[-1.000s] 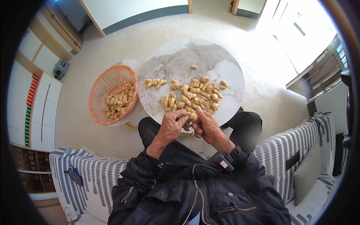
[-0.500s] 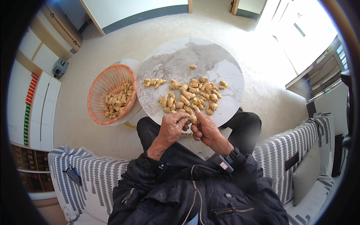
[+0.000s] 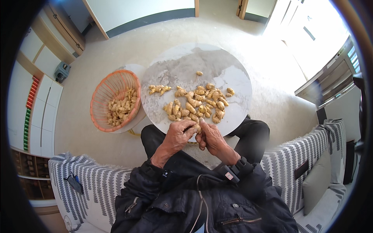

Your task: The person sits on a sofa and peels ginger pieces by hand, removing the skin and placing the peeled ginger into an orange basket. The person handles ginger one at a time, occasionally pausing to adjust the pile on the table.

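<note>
Both of my hands meet just off the near edge of a round marbled table (image 3: 167,62). A small knob of ginger root (image 3: 197,127) is gripped between them, mostly covered by fingers. My left hand (image 3: 175,136) is closed with its thumb and fingertips pinching one side of it. On the other side, my right hand (image 3: 213,140) curls around it, thumb stretched up along the root. Several ginger pieces (image 3: 193,102) lie loosely heaped right beyond my fingers. A longer branched ginger root (image 3: 159,89) rests to the left of the heap, and one small piece (image 3: 199,73) lies farther back.
An orange plastic basket (image 3: 94,112) holding more ginger stands tilted on a smaller low table (image 3: 136,70) to the left. Behind my arms is a sofa with a grey-and-white patterned cover (image 3: 97,178). A grey stool (image 3: 62,72) stands by the cabinets.
My hands have drawn closer together around the ginger, covering more of it. The head view has shifted slightly; the pieces on the table look otherwise unchanged.
</note>
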A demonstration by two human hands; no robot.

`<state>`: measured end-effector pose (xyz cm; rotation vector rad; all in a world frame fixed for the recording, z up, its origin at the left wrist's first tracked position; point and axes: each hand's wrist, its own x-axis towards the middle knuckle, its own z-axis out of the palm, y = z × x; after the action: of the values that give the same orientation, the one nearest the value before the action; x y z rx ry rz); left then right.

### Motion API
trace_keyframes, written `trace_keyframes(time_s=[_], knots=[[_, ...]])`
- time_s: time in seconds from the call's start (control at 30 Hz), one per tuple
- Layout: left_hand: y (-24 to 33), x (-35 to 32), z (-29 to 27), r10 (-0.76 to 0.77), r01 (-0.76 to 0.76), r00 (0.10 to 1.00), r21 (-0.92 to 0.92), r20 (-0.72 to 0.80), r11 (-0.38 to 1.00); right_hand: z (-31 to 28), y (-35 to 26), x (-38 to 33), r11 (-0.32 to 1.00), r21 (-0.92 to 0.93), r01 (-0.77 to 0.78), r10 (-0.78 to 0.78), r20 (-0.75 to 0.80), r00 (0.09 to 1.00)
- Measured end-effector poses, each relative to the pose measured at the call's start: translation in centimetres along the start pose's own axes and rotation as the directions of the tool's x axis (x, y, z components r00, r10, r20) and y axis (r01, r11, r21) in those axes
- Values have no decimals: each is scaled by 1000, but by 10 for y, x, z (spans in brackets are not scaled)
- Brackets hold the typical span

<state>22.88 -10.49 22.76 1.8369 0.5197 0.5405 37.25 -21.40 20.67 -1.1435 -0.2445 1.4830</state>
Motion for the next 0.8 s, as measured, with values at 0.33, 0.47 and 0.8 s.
trace_keyframes(time_s=[0.33,0.47,0.8], knots=[[-57,-17,-95,-226,213,848,-83,-480,974,-42,1,4,945,-308,112,-157,-125,980],[-71,-23,-174,-144,258,612,24,-778,966,-81,-11,13,907,-388,164,-295,-306,905],[-91,-25,-99,-167,171,856,-36,-489,985,-107,-9,52,315,-948,-35,-667,-248,703]])
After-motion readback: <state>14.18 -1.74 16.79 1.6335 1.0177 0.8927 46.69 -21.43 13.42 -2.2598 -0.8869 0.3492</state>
